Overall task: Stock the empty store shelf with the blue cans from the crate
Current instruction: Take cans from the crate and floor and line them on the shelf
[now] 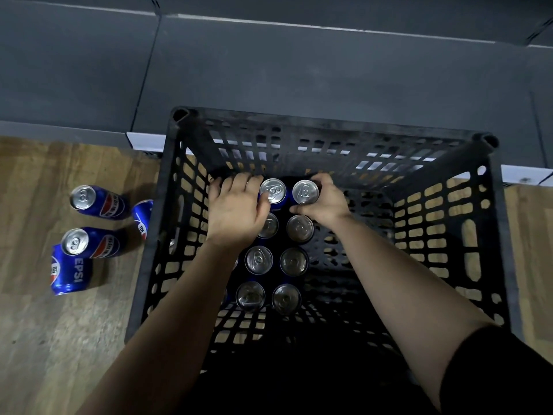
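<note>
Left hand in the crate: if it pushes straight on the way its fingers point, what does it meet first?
Most likely the crate's far wall: the left hand points away from the person, its fingertips near the foot of that lattice. Depth is unclear from above, so the gap cannot be judged.

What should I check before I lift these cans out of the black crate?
1. Is the right grip round the far-right silver-topped blue can? Ok, its fingers curl round it.
2. Is the left grip holding a can? Cannot tell: it hides whatever is under it, and its thumb touches the neighbouring silver-topped can.
3. Is the way up out of the black plastic lattice crate free? Ok, nothing is above the cans.
4. Is there room on the dark grey shelf? Ok, no cans on the part in view.
5. Are all the cans accounted for? Not ok: four blue cans sit on the wooden floor, left of the crate.
</note>
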